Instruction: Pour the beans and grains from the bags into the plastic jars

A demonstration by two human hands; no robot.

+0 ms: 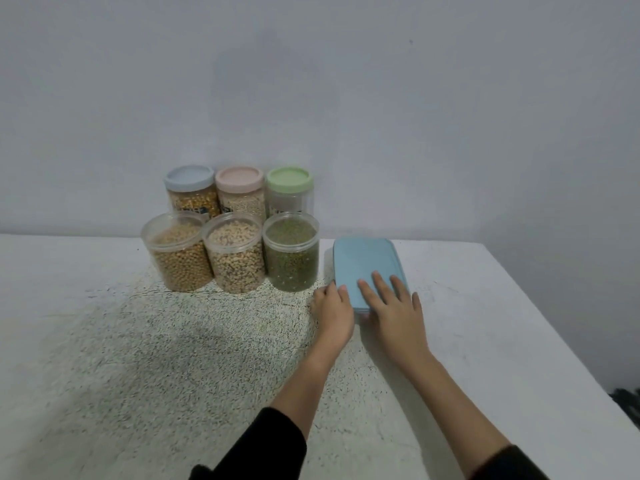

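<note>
Head view shows you the plastic jars grouped at the back of the desk (104, 341) near the wall: three open ones in the front row, holding tan beans (178, 258), a paler mixed grain (235, 259) and green beans (291, 258), each filled close to the rim, which suggests their pouring is done and only the lids are missing. Behind them stand three lidded jars, with a blue lid (189, 178), a pink lid (239, 178) and a green lid (290, 178); the green-lidded one looks nearly empty, though the front row hides its lower part. They sit packed together, touching or nearly so, probably to keep the working space in front of you free. No bags are in sight, so I cannot tell where the remaining supply is. Just to the right of the green beans lies a flat blue rectangular container (367, 265) with its lid on, and that is where you are working. Your left hand (332, 308) sits at its near left corner, fingers curled against the edge with the thumb on top, apparently steadying or gripping it. Your right hand (393, 299) lies flat on the lid with fingers straight and spread, holding nothing, pressing down. That pairing reads as either seating the lid or bracing the box before you pry it; which of the two I cannot say. Both sleeves are dark and pushed back from the wrists.
</note>
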